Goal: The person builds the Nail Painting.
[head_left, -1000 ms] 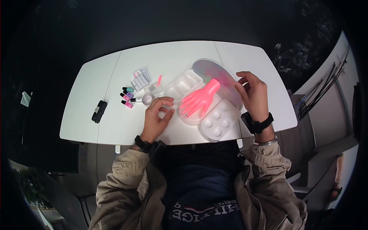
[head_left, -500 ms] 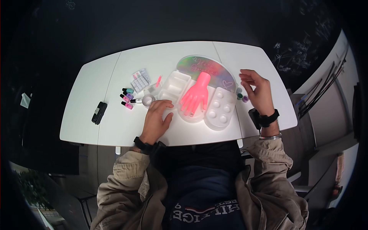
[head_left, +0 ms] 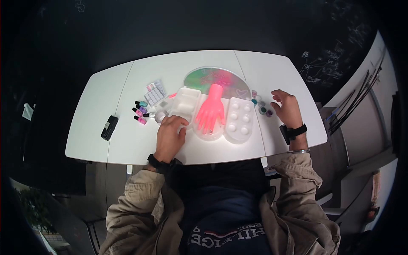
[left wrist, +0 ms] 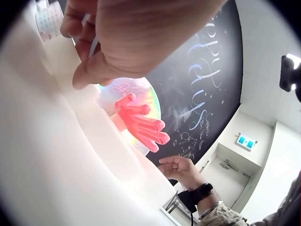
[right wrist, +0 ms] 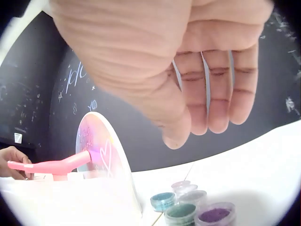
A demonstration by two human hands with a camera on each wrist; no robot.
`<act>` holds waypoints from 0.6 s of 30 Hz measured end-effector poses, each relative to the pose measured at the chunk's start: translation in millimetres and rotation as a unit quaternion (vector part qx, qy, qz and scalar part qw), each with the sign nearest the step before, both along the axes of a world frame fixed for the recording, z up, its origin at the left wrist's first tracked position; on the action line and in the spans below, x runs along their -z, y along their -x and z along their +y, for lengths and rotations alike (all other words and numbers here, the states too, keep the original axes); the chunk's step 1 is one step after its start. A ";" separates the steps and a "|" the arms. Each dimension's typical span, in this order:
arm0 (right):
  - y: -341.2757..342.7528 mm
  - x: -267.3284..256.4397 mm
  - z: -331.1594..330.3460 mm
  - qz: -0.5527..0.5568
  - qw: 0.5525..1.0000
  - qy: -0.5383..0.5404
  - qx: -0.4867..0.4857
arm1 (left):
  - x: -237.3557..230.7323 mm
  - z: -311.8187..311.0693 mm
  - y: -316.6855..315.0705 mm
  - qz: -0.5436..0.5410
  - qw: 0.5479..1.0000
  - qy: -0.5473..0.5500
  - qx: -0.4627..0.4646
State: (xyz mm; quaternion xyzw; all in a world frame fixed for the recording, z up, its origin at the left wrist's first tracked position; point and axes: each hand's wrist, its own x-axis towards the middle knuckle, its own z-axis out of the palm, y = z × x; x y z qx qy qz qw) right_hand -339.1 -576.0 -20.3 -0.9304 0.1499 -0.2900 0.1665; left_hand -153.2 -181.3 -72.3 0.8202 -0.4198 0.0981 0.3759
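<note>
A white plastic nail kit tray (head_left: 187,97) stands on the table, with a compartment section on the left and a six-well section (head_left: 240,117) on the right. A pink model hand (head_left: 211,108) lies in its middle, before an iridescent rounded panel (head_left: 195,80). At the tray's left front corner, my left hand (head_left: 169,134) pinches the edge with curled fingers and thumb. My right hand (head_left: 287,111) hovers at the right with loosely bent fingers and holds nothing. Close by it are several small glitter pots (right wrist: 215,214), teal, green and purple among them.
Several nail polish bottles (head_left: 139,112) lie left of the tray, near a round clear container (head_left: 161,116) and a clear compartment box (head_left: 155,92). A pink stick (head_left: 172,95) lies behind. A black object (head_left: 109,127) sits further left.
The tray has turned counterclockwise and shifted left, its panel now at the back. My right hand has drawn away to the right, bringing the glitter pots into view.
</note>
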 end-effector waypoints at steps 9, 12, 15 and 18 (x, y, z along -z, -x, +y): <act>-10.0 17.0 4.8 0.058 0.998 0.035 -0.020 | -1.9 -2.2 5.1 0.017 1.000 -0.003 -0.018; -9.0 20.3 3.4 0.077 0.996 0.042 -0.003 | -3.0 -0.2 3.8 0.025 1.000 0.009 -0.013; -5.3 14.5 1.6 0.118 0.992 0.003 0.032 | -1.4 -0.3 2.3 0.028 0.999 0.044 -0.005; -2.7 10.2 -0.5 0.144 0.988 -0.019 0.054 | -0.6 -1.1 0.0 -0.005 0.996 0.087 0.002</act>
